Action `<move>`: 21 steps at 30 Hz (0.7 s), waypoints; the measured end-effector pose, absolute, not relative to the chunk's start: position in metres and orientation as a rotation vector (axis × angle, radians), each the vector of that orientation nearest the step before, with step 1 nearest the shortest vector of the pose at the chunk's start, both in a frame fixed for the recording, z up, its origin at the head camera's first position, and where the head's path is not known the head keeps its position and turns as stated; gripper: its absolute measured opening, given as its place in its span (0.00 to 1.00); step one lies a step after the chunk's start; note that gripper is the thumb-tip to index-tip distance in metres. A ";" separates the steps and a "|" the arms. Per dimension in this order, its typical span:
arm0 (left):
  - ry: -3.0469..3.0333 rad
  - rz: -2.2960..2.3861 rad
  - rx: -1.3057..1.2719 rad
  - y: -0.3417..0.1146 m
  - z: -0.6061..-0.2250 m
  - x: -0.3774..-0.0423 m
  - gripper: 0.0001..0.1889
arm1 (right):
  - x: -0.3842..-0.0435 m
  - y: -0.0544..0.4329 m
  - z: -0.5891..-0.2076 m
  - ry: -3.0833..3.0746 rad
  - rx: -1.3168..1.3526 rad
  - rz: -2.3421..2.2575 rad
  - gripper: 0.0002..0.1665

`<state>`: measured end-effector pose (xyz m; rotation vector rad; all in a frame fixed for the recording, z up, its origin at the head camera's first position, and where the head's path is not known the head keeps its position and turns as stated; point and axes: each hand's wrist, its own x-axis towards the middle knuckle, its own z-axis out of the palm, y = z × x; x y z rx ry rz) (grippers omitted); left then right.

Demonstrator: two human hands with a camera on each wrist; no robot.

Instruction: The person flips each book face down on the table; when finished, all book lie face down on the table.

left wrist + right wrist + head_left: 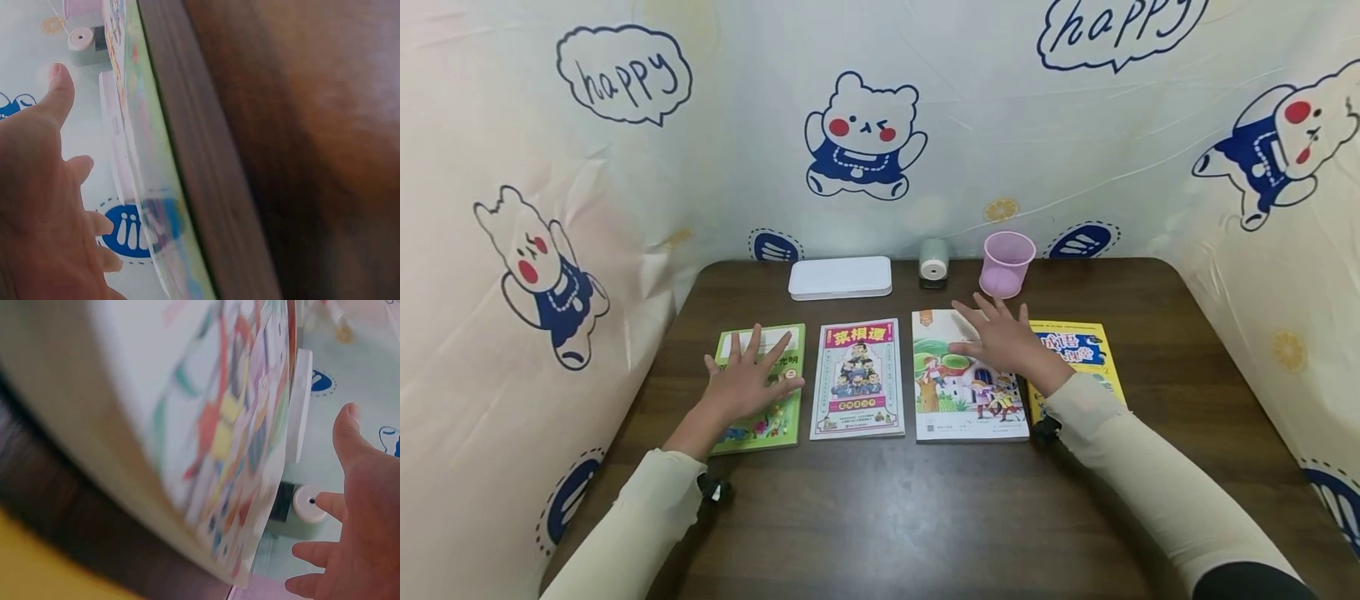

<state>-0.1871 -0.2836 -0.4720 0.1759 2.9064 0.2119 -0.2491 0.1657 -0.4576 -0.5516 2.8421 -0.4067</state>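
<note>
My left hand (743,387), fingers spread, is over the green book (775,429) at the left. A gap shows between hand and cover in the left wrist view. The right hand (1006,340) hovers with spread fingers over the upper right of a white picture book (958,421). In the right wrist view that hand stands apart from the page surface, holding nothing. Between these two lies a pale blue book with a pink title band (857,379). A yellow book (1078,342) lies at the right, partly hidden by the right wrist and sleeve.
Along the back of the brown table (880,517) are a flat white case (840,277), a small grey-green pencil sharpener (933,262) and a pink cup (1004,262). Behind and beside the table hangs a pale cloth (730,167) printed with bears.
</note>
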 end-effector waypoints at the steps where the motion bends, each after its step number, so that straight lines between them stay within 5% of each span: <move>1: 2.904 0.215 0.170 -0.285 -0.472 -0.185 0.49 | -0.250 0.162 -0.457 2.844 -0.557 -0.406 0.52; 21: 2.826 0.390 0.152 -0.316 -0.472 -0.140 0.55 | -0.253 0.097 -0.458 2.832 -0.754 -0.337 0.52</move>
